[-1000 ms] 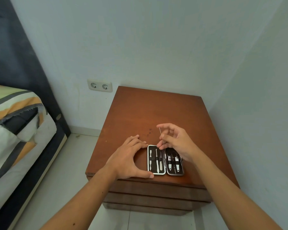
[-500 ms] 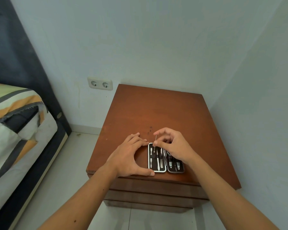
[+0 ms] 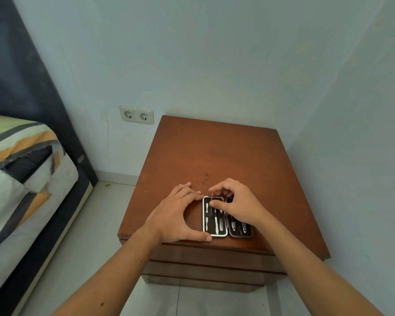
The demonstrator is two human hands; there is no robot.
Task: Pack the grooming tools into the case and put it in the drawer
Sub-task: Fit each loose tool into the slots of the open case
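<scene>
no readable text, labels or numbers, seemingly

Colours and patterns on and around the reddish-brown wooden nightstand (image 3: 217, 151)

A black-lined, silver-rimmed open case (image 3: 215, 216) of silvery tools is seen under the fingers (image 3: 217, 204); beyond them a white double socket (image 3: 136, 114); leftward, grey, orange and green striped bedding (image 3: 21, 156).
</scene>
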